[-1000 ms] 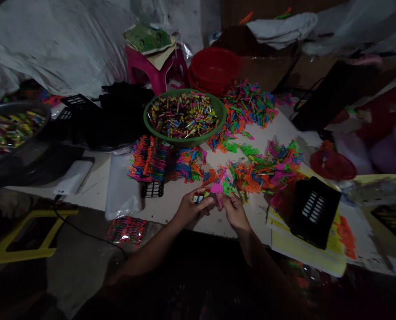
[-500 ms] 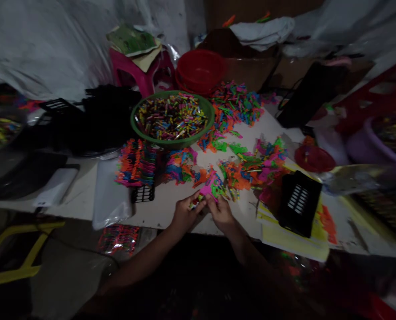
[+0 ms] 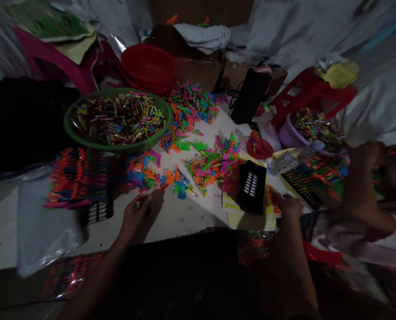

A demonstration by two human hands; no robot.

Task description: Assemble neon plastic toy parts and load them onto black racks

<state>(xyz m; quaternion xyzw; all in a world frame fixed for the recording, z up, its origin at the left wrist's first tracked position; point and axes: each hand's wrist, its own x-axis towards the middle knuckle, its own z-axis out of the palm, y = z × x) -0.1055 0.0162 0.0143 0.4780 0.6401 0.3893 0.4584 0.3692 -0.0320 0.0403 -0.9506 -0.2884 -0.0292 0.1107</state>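
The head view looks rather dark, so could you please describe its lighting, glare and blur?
Head view: dim overall, the black heap at left nearly without detail; head view: bright glare streaks on the clear plastic bag; head view: right hand softly blurred.

Basin [image 3: 124, 148] of sticks at L rear of bench [image 3: 184, 218]; stacked bowls [image 3: 147, 66] behind it, to R. Heap of plastic pcs [image 3: 198, 104] R of basin, loose pcs [image 3: 211, 166] in front of heap. Clip rows [image 3: 78, 178] in front of basin, partly over slotted tray [image 3: 101, 213]; bags [image 3: 41, 235] L of tray. On R, tray stack [image 3: 256, 202] on papers [image 3: 238, 218], dish [image 3: 262, 153] behind, tub [image 3: 288, 133] farther R.
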